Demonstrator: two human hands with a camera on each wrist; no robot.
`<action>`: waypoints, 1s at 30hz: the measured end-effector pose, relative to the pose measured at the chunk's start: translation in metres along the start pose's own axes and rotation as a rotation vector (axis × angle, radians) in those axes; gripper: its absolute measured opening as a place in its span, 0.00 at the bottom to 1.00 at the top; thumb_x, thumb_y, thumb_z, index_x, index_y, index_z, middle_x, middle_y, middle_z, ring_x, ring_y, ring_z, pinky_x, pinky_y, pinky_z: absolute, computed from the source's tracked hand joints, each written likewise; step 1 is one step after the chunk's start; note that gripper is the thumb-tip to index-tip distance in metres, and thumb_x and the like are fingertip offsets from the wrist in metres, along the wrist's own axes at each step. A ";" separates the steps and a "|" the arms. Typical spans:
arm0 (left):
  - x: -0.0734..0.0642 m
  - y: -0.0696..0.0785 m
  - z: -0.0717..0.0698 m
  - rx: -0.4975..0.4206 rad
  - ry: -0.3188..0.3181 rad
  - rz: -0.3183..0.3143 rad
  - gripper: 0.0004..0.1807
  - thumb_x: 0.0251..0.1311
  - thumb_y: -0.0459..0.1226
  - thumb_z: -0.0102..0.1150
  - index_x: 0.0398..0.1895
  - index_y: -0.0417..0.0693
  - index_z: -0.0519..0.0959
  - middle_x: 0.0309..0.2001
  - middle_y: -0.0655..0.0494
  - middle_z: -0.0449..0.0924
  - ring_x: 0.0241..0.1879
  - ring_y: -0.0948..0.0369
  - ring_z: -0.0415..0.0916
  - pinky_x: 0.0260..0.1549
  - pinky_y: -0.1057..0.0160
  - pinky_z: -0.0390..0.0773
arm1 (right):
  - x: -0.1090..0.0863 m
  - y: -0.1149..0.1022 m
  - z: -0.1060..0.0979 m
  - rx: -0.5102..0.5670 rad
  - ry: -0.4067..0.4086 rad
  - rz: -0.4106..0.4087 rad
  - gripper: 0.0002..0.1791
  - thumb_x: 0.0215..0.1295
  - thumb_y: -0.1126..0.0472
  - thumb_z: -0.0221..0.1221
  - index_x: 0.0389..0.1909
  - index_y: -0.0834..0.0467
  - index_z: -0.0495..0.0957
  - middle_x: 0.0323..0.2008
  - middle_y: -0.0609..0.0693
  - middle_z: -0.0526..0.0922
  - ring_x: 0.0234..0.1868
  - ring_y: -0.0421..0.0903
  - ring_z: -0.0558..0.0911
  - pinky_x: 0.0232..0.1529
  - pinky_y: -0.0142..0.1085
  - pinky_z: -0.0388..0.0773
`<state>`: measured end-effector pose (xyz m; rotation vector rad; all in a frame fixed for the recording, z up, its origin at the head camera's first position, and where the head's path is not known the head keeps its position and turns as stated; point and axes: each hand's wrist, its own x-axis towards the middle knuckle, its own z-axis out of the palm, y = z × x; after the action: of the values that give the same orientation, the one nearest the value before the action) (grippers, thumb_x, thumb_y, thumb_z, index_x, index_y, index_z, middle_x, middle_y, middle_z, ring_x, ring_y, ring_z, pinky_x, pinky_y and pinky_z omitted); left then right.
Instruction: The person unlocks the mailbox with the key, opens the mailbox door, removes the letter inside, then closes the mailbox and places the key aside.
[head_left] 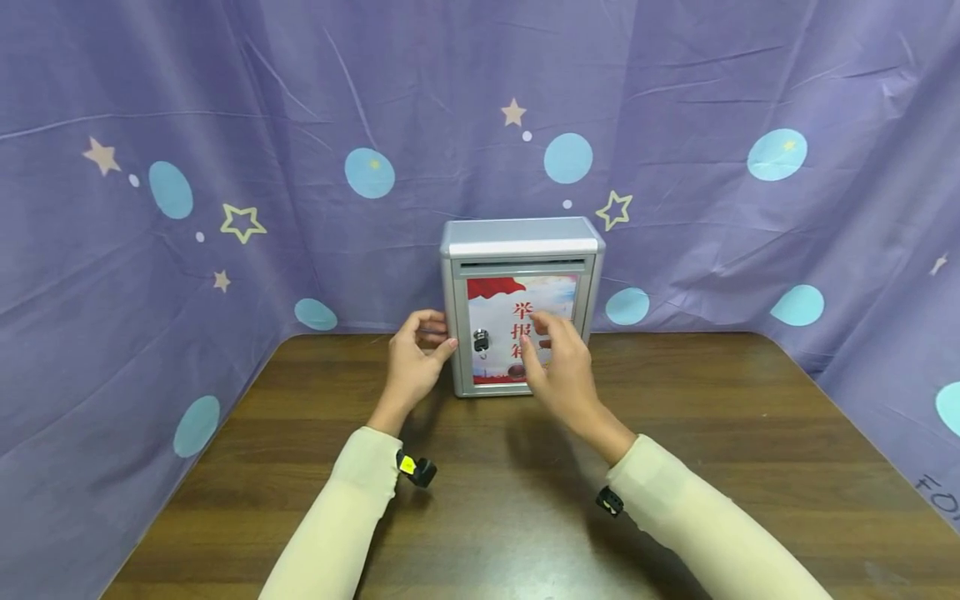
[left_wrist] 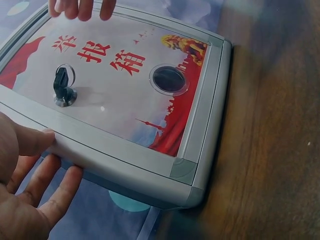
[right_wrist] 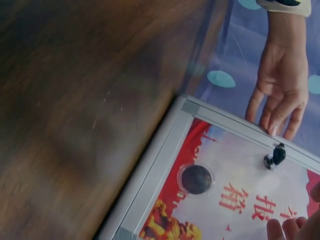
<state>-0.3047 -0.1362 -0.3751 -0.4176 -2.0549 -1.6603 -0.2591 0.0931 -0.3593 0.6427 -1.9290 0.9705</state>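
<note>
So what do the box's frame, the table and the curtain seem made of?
Box's frame: probably satin-finished metal, from its silvery sheen. Table: wood or wood-look laminate, with brown grain and soft gloss. Curtain: fairly matte fabric, given its creases and folds.

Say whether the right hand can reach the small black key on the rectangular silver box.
Probably yes: the right hand is near the key, nothing visible between; the left hand touches only the edge of the box.

your long sleeves [head_left: 322,525] are plain pale cream, left cuff [head_left: 371,448] has a chunky black wrist camera [head_left: 424,473] with yellow label [head_left: 407,465], right cuff [head_left: 643,477] a small black unit [head_left: 610,501].
</note>
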 end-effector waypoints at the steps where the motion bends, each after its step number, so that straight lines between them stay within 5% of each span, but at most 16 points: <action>1: 0.000 0.000 0.000 -0.001 -0.001 0.001 0.21 0.55 0.22 0.69 0.52 0.36 0.78 0.45 0.41 0.82 0.41 0.51 0.81 0.36 0.68 0.85 | 0.000 0.000 0.002 0.005 -0.005 -0.008 0.17 0.64 0.72 0.64 0.53 0.72 0.77 0.42 0.65 0.81 0.43 0.57 0.81 0.42 0.48 0.86; 17: 0.000 0.001 -0.001 -0.040 -0.017 -0.002 0.21 0.56 0.21 0.68 0.54 0.31 0.76 0.48 0.33 0.81 0.44 0.41 0.81 0.36 0.70 0.84 | 0.000 -0.002 0.025 -0.080 -0.105 -0.153 0.16 0.64 0.69 0.64 0.51 0.71 0.78 0.45 0.63 0.83 0.44 0.57 0.81 0.47 0.48 0.82; 24: -0.001 0.001 -0.001 -0.042 -0.010 0.029 0.20 0.55 0.22 0.70 0.52 0.35 0.78 0.44 0.38 0.82 0.41 0.49 0.81 0.35 0.69 0.85 | 0.001 -0.004 0.032 -0.123 -0.178 -0.182 0.16 0.66 0.67 0.62 0.53 0.70 0.78 0.46 0.60 0.82 0.49 0.57 0.81 0.54 0.47 0.80; 30: 0.000 -0.001 -0.002 -0.041 -0.019 0.034 0.20 0.56 0.22 0.69 0.52 0.35 0.78 0.44 0.38 0.82 0.40 0.48 0.81 0.35 0.70 0.85 | 0.001 -0.004 0.039 -0.167 -0.201 -0.249 0.16 0.65 0.67 0.64 0.51 0.70 0.79 0.45 0.60 0.82 0.46 0.56 0.81 0.50 0.46 0.81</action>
<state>-0.3046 -0.1386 -0.3756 -0.4810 -2.0190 -1.6872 -0.2751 0.0588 -0.3701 0.8850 -2.0192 0.6017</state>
